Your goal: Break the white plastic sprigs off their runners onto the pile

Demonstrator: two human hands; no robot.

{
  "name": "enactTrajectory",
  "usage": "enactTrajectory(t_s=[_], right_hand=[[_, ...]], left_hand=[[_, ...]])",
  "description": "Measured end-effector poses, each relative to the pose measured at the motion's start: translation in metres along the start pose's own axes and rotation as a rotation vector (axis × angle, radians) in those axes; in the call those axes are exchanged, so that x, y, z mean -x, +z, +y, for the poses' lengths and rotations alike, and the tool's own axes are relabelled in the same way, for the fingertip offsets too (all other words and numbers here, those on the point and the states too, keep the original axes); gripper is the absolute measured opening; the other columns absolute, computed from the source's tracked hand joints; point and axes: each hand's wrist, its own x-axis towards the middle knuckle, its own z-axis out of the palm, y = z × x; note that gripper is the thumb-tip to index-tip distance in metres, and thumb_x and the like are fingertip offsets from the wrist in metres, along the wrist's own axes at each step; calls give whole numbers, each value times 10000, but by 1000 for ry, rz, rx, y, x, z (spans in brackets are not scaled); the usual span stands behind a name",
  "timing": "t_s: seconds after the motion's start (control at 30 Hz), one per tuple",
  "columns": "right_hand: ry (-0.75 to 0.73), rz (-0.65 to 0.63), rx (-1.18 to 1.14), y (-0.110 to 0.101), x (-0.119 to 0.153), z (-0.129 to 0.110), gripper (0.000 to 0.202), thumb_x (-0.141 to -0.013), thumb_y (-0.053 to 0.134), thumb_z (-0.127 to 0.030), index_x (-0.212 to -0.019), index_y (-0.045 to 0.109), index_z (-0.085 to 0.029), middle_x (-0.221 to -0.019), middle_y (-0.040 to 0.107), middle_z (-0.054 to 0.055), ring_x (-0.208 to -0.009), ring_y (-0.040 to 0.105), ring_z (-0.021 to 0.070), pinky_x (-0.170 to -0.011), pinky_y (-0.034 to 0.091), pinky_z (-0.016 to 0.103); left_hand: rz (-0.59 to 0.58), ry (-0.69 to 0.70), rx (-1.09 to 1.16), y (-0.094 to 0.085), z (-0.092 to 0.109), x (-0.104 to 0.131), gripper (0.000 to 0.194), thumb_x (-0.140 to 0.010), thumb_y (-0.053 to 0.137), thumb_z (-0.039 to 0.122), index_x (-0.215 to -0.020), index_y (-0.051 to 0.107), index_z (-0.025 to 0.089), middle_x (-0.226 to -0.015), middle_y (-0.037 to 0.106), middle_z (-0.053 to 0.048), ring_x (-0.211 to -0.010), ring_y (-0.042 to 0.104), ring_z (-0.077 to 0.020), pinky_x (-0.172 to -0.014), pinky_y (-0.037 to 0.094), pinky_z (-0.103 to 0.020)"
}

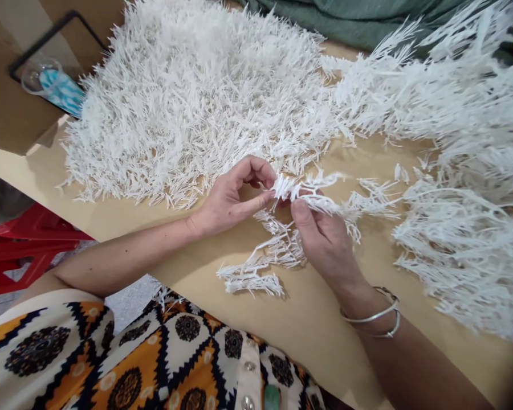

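Centrally, a white sprig [310, 191] is held between the two hands above the table [325, 319]. The sprig is branched and feathery: thin, pale stems run along its length, and short needle-like tips are bunched tightly at its left end. Its right end spreads into separate branches over the right hand.

Loose white pieces [254, 282] of the same form lie on the table just below the hands. A large heap [205, 97] of short white tips occupies the far left and middle of the surface. A second heap [465, 239], made of longer branched stems, lies along the right side. Between the two heaps, a strip of tan surface is visible behind the hands. A wider tan area extends from the loose pieces to the near table edge, which runs diagonally beside the patterned garment [188, 364]. A cardboard box [29, 122] stands at the far left corner.

The left hand [233, 199] pinches the bunched end between thumb and index finger, with its forearm reaching in from the lower left. The right hand [327, 242] grips the branched portion, thumb uppermost and wrist angled inward; a bracelet [374, 316] encircles that wrist. Its other fingers appear curled beneath the sprig, though the stems partly hide them.
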Motion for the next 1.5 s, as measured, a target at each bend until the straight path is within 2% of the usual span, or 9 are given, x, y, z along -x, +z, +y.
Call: enactTrajectory(t_s=[0.17,0.3,0.43,0.6,0.73,0.93,1.07,1.37,1.5], right_hand=[[80,69,-145,1,0,0,258,-1050,560,-495,-1021,745,-317,-1033,763,40,-990,716,233,-956,581,431],[29,-20,-146,-2,-2,1,284,-1051,551,-509,-1034,773,-334,-1093,778,30,-1072,721,248,-1030,576,466],[15,-63,-99,-1,-2,2,276,-1053,545,-509,-1082,770,-352,-1185,782,24,-1203,703,268,-1135,538,507],[65,88,-213,4,0,10,235,-997,654,-501,-1145,700,-324,-1147,775,49,-1112,727,253,-1079,583,478],[14,175,-320,4,-2,16,333,-974,663,-518,-1243,628,-325,-1262,702,69,-1134,695,246,-1046,589,446],[67,174,-541,-3,-13,19,255,-988,600,-541,-1068,666,-308,-1017,677,47,-960,681,206,-931,592,388],[145,167,-444,-5,-16,18,179,-886,748,-387,-1017,642,-325,-963,647,7,-871,663,182,-893,600,380],[40,222,-555,0,-15,26,174,-865,823,-254,-955,682,-301,-925,749,-24,-851,729,140,-832,633,302],[-54,239,-578,3,-15,26,179,-847,830,-170,-919,709,-279,-988,799,-21,-942,752,126,-895,630,280]], left_hand=[[-7,-81,113,1,-3,0,437,-953,726,396,-1295,497,250,-1124,665,-53,-959,676,-123,-890,615,-278],[-101,-131,200,0,-4,-2,530,-946,746,362,-1416,526,258,-1272,685,-71,-957,731,-130,-873,646,-296],[-124,-165,278,-1,-4,-3,339,-938,767,397,-1207,660,220,-1152,746,-54,-954,752,-143,-916,646,-329],[-44,-202,270,0,-5,-3,334,-911,779,474,-1034,634,199,-1065,770,-50,-932,744,-144,-902,631,-323],[-19,-145,259,1,-4,-1,240,-944,706,397,-992,566,209,-1164,758,-53,-971,734,-127,-897,612,-307],[-51,-60,90,2,1,2,123,-915,643,217,-988,543,213,-1133,770,-64,-967,714,-136,-852,586,-306],[-63,-32,32,1,4,2,118,-902,651,205,-991,573,207,-1092,748,-60,-895,687,-128,-807,567,-299],[-165,-273,232,2,2,-6,353,-950,737,446,-1166,659,177,-991,740,-34,-808,669,-92,-732,531,-222],[21,-261,183,6,1,-6,388,-858,841,436,-1068,630,187,-983,691,1,-744,592,-65,-688,496,-214]])
